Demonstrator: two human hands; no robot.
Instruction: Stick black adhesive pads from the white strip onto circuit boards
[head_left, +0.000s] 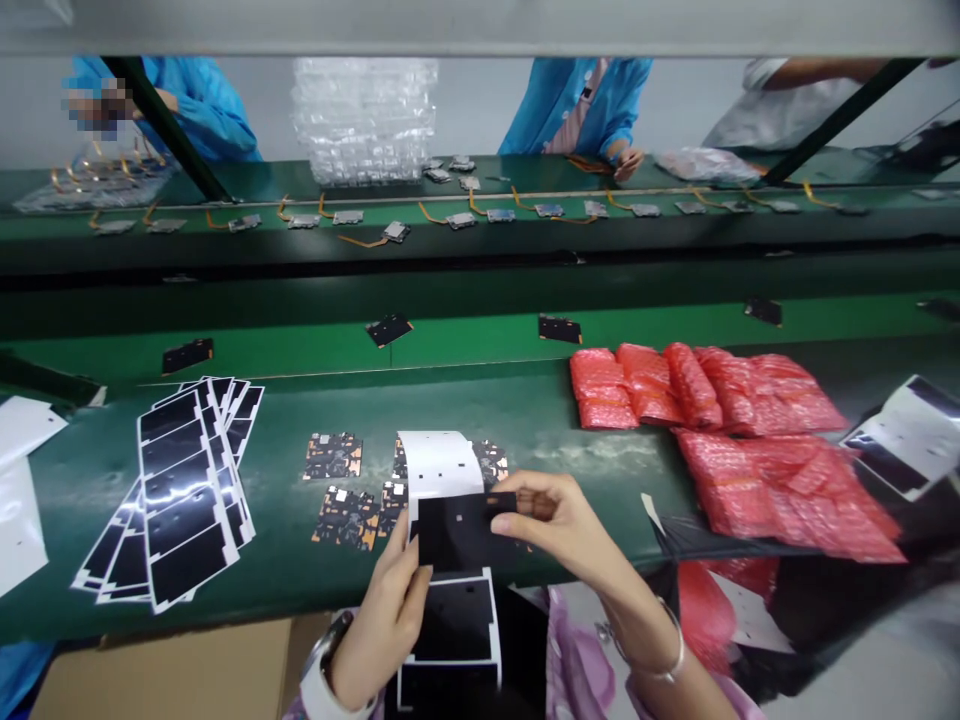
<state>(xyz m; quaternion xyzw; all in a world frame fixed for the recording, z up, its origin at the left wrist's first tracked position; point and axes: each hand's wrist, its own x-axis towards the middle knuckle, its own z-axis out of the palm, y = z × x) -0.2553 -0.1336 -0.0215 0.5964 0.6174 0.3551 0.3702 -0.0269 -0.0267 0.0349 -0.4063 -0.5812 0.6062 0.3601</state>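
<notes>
Low in the centre, my left hand (386, 620) grips the left edge of a sheet of black stickers (454, 620) on white backing. The backing's bare upper part (439, 462) curls up and away. My right hand (555, 515) pinches the right edge of one black sticker (456, 532) between thumb and fingers. That sticker lies across the backing; whether its left edge is still stuck there I cannot tell. Just beyond and left of the sheet lie several circuit boards (334, 456), dark with copper patches. The sheet and my hands partly hide some of them.
A fanned pile of sticker sheets (184, 500) lies left, and red bubble-wrap packs (750, 390) lie right. Dark boards (390, 330) rest on a green strip ahead. Beyond, small modules with orange cables (461, 220) line a ledge; co-workers in blue (581, 105) stand behind it.
</notes>
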